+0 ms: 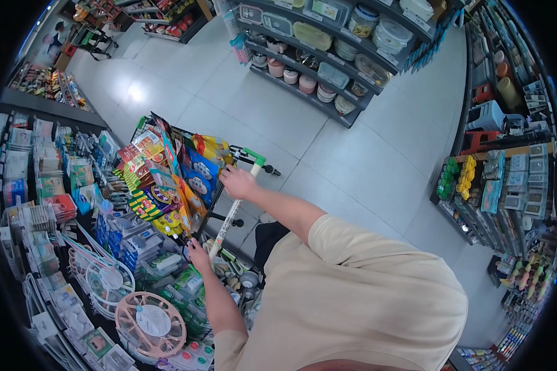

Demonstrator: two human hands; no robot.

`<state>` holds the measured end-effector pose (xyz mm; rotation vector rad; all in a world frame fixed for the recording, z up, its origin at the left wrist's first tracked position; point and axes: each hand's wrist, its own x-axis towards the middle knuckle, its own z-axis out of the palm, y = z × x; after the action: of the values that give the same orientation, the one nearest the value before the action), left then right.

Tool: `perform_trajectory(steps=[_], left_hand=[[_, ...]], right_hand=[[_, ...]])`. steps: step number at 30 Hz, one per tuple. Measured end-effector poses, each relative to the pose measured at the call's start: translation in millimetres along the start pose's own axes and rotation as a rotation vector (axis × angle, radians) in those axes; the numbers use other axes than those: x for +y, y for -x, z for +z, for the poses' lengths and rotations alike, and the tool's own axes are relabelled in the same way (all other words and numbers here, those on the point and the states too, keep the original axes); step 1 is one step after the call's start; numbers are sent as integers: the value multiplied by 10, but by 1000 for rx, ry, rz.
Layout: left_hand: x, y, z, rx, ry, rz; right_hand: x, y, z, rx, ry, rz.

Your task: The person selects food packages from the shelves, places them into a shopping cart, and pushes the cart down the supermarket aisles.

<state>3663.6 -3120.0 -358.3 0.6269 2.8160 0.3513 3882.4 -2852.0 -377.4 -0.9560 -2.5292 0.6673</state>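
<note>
A shopping cart point(211, 196) piled with bright snack packets stands in front of me. My right hand point(238, 183) is wrapped over its pale handle point(229, 221), below the green end cap point(253, 156). My left hand point(199, 256) is closed beside the handle's lower end, at the near corner of the cart; what its fingers grip is too small to make out. Blue packets point(199, 172) lie close to my right fingers. Yellow-and-black striped packets point(143, 204) and a yellow pouch point(167, 222) fill the side near the shelf.
Packed shelves point(43, 179) run along my left, with round plastic hanger racks point(150, 324) sticking out near my left arm. A shelf of food containers point(328, 62) stands ahead. More shelving point(507, 185) lines the right. Tiled floor point(346, 179) lies between. Another person point(57, 38) is far off.
</note>
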Motion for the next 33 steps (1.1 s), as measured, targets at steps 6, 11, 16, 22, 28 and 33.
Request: perform_trajectory(steps=[6, 11, 16, 22, 28, 33], left_hand=[[-236, -201, 235, 111, 49, 38], [-2, -79, 43, -44, 68, -104], [38, -72, 64, -15, 22, -94], [130, -26, -13, 1, -28, -102], [237, 44, -140, 37, -3, -150], [195, -39, -204, 34, -3, -214]], right_hand=[[31, -44, -55, -13, -4, -11], [46, -89, -27, -14, 27, -9], [57, -113, -42, 6, 25, -32], [59, -155, -55, -4, 35, -39], [33, -203, -10, 4, 9, -53], [-82, -265, -69, -48, 7, -47]])
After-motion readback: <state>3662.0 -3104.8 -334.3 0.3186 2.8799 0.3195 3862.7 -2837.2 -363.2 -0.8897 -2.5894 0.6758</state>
